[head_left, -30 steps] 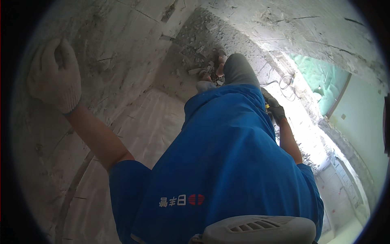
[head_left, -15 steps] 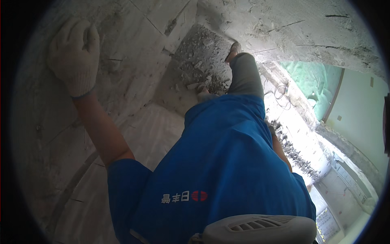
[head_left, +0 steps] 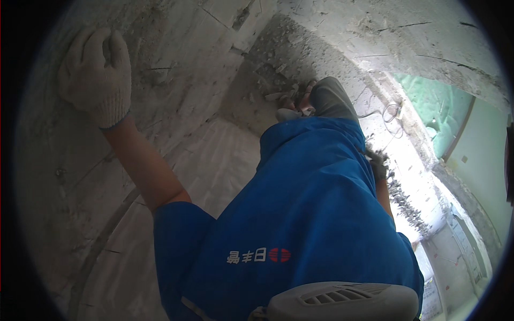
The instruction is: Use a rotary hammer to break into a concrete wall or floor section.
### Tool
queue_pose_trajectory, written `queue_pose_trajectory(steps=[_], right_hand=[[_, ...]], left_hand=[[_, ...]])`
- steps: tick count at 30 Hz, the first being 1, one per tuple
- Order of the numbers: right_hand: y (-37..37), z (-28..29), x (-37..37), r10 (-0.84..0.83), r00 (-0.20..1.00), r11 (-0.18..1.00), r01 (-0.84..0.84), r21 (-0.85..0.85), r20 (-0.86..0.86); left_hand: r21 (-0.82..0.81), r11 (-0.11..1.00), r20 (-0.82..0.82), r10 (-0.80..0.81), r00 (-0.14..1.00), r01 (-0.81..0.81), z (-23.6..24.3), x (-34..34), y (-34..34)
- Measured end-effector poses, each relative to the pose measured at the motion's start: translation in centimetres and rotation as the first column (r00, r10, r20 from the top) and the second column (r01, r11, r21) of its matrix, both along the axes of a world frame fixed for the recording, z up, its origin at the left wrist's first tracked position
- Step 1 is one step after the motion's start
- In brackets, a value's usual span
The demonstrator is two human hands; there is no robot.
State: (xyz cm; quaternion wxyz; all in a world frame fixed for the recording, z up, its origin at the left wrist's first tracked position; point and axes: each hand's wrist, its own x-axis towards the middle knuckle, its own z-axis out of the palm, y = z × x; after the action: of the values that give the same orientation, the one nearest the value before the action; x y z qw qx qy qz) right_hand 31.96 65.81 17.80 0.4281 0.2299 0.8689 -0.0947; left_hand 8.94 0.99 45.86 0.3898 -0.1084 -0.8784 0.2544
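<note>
My left hand [head_left: 96, 75], in a white knitted work glove, is against the grey, rough concrete wall [head_left: 176, 69] at the upper left. Its fingers lie on the surface, slightly apart, with nothing visible in them. At my right side hangs my right hand [head_left: 378, 165], in a glove that looks dark grey. My blue shirt [head_left: 316, 198] partly covers it, and its fingers are too dim to make out. Whether it holds anything does not show.
Broken rubble [head_left: 267, 80] lies on the floor around my feet. A loose cable [head_left: 393, 120] loops on the right, beside green sheeting [head_left: 439, 107]. Dark debris [head_left: 404, 206] lines the brightly lit floor. A grey vented device [head_left: 342, 301] sits at the bottom edge.
My legs have shifted, and my feet are now closer together. More of my right hand shows beside the shirt. My left hand stays against the wall while the view has moved slightly.
</note>
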Motion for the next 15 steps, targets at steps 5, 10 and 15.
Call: queue_pose_trajectory(steps=[5,10,15], right_hand=[[0.5,-0.1,-2.5,-0.752,0.637,0.656,0.698,-0.286,-0.169],[-2.0,2.7,-9.6,-0.411,0.843,0.906,0.336,-0.256,-0.348],[-5.9,5.7,-17.7,-0.129,0.882,0.910,-0.077,-0.408,-0.453]], left_hand=[[0.111,0.993,-0.033,-0.028,0.999,0.032,-0.5,-0.2,1.1],[0.832,0.553,0.166,-0.322,0.932,0.042,-9.8,-0.7,8.9],[0.714,0.184,0.549,-0.746,0.377,-0.676,-26.8,0.8,21.8]])
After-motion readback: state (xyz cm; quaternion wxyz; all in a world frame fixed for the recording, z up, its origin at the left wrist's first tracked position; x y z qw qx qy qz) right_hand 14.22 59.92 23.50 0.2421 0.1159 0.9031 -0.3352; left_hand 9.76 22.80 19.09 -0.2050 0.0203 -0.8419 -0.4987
